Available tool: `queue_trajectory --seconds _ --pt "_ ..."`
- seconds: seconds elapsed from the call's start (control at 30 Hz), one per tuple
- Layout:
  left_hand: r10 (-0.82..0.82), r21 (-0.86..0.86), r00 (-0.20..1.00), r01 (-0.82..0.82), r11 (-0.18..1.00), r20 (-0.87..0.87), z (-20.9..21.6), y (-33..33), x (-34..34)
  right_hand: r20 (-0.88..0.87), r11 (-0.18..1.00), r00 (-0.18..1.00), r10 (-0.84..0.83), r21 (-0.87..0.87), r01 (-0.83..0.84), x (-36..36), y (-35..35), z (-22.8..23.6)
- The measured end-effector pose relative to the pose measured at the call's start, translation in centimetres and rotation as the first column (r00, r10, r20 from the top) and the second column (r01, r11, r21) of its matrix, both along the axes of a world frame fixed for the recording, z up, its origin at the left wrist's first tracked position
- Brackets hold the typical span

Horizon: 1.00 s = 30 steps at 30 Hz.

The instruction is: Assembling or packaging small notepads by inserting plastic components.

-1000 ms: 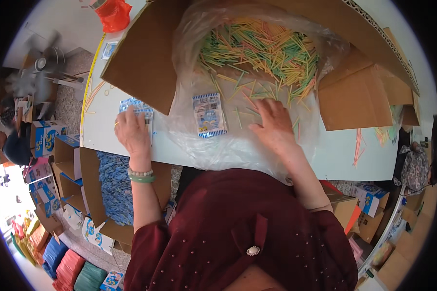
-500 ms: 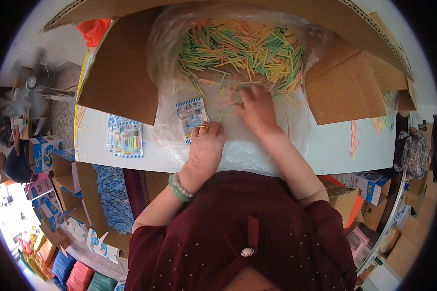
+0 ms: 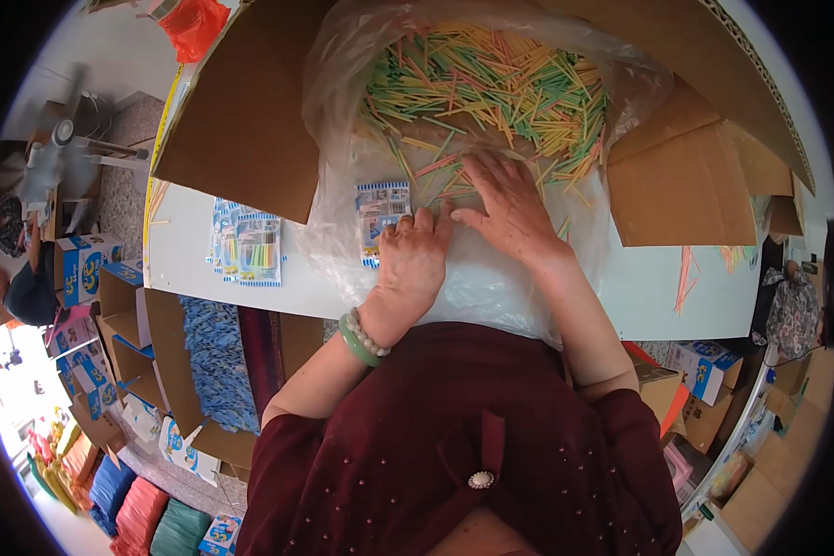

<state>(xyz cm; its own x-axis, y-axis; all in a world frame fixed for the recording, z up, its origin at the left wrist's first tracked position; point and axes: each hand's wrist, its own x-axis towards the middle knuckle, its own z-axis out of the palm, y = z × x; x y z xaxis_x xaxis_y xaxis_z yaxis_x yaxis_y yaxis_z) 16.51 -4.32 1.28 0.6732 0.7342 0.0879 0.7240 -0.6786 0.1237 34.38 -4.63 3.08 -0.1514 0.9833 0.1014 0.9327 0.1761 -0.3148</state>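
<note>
A small blue-and-white printed packet [image 3: 383,206] lies on the near part of a clear plastic bag [image 3: 338,111]. My left hand [image 3: 411,261] has its fingers curled over the packet's right side, its fingertips close to my right thumb. My right hand [image 3: 511,206] rests palm down to the right, fingers stretched out and thumb apart. Beside its fingertips lie a few loose thin sticks [image 3: 438,166]. Beyond is a large heap of yellow, green and pink sticks [image 3: 491,88] in the bag. What lies under my fingers is hidden.
Brown cardboard flaps [image 3: 236,111] stand left and right [image 3: 672,181] of the bag. Several filled packets [image 3: 255,246] lie on the white table [image 3: 171,264] at left. Loose pink sticks [image 3: 684,278] are at right. Below the table's left edge stands a carton of blue packets [image 3: 215,361].
My right hand, blurred among the sticks before, now lies flatter with fingers extended. My left hand has come nearer to it, still on the packet. The whole view has shifted slightly.
</note>
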Motion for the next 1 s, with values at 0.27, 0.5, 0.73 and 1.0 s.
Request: queue_trajectory --seconds 0.27,0.5,0.73,1.0 --pt "-0.047 -0.005 0.999 0.047 0.999 0.024 0.2 -0.5 -1.3 0.073 0.994 0.993 0.093 -0.068 -0.088 0.3 2.2 -0.8" --pt "-0.054 -0.047 0.996 0.057 0.997 0.065 0.5 -0.7 -1.5 0.21 0.996 0.974 0.082 0.01 -0.087 0.4 3.7 -3.0" --pt "-0.058 -0.062 0.998 0.059 0.996 0.029 0.5 -1.0 -1.8 0.239 0.948 0.97 0.054 0.292 -0.125 0.1 2.4 -4.1" --pt "-0.049 -0.052 0.999 0.049 0.997 -0.007 0.6 -1.0 -1.7 0.091 0.955 0.996 0.013 0.293 -0.039 -0.7 3.4 -3.2"
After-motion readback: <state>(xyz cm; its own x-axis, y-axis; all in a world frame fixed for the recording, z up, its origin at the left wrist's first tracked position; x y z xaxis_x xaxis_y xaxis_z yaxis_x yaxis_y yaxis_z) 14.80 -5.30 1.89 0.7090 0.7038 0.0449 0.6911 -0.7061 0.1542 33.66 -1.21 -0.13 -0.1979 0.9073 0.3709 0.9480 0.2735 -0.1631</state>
